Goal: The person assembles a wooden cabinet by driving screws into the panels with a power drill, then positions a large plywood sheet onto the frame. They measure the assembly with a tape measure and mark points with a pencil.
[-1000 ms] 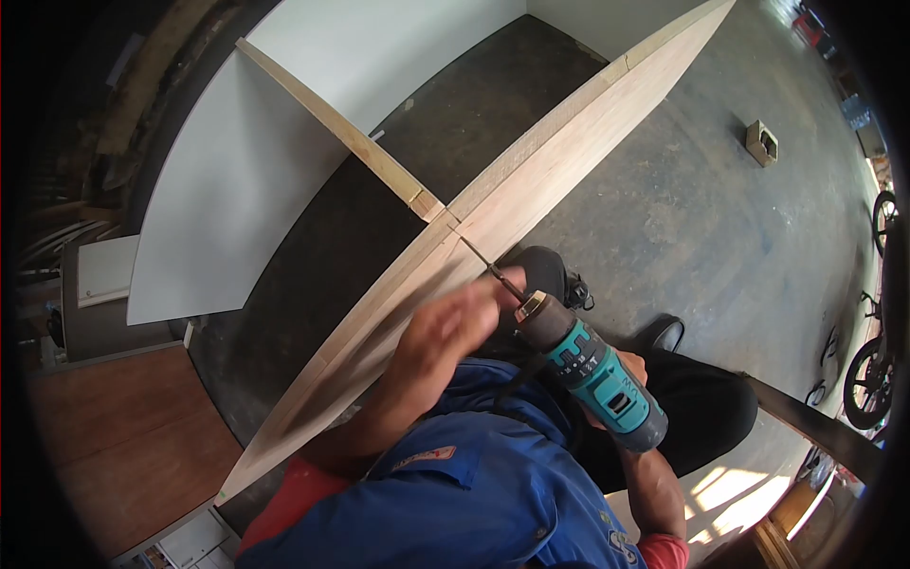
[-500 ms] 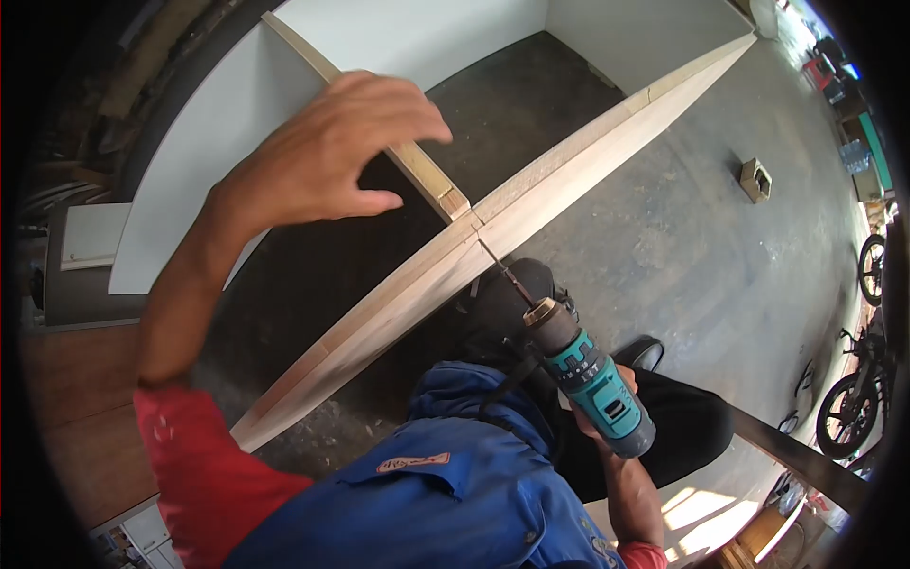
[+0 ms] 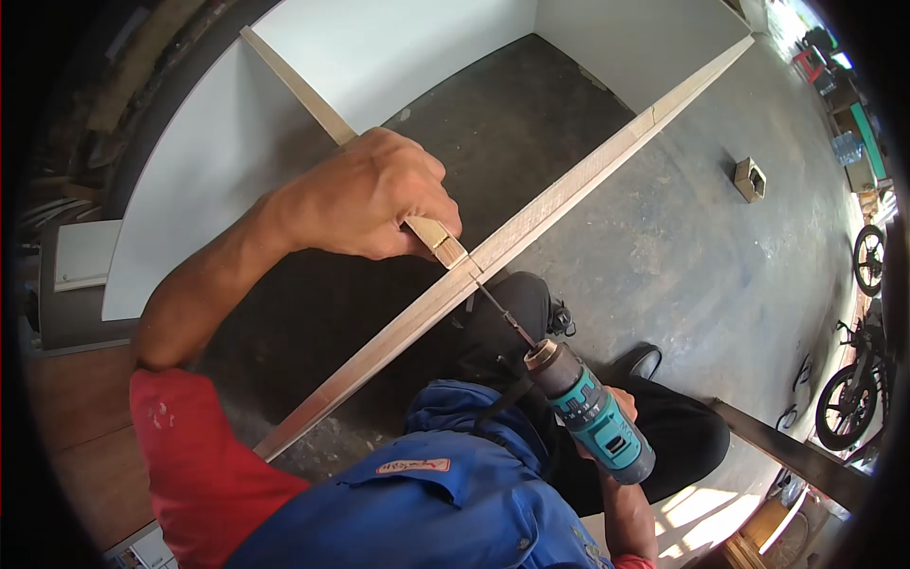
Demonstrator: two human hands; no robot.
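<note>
My left hand (image 3: 384, 194) is wrapped round a narrow wooden crosspiece (image 3: 300, 85), close to where its end meets a long wooden beam (image 3: 569, 194). Low in the view, my right hand (image 3: 618, 406) grips a teal cordless drill (image 3: 607, 427), its fingers partly hidden behind the body. A long thin bit (image 3: 505, 315) runs from the chuck up to the beam's near face, its tip right at the joint with the crosspiece. A dark line crosses the beam's top at that joint.
White panels (image 3: 445, 47) stand behind the beam, joined to the frame. A small box-shaped block (image 3: 750, 180) lies on the grey floor (image 3: 654, 247). Motorcycles (image 3: 844, 398) are parked at the far right. Brown boards (image 3: 76, 417) lie on the left.
My left hand has come down from above the crosspiece and closed round it. The beam appears lower and more edge-on in view, and the drill sits slightly lower, its bit still at the joint.
</note>
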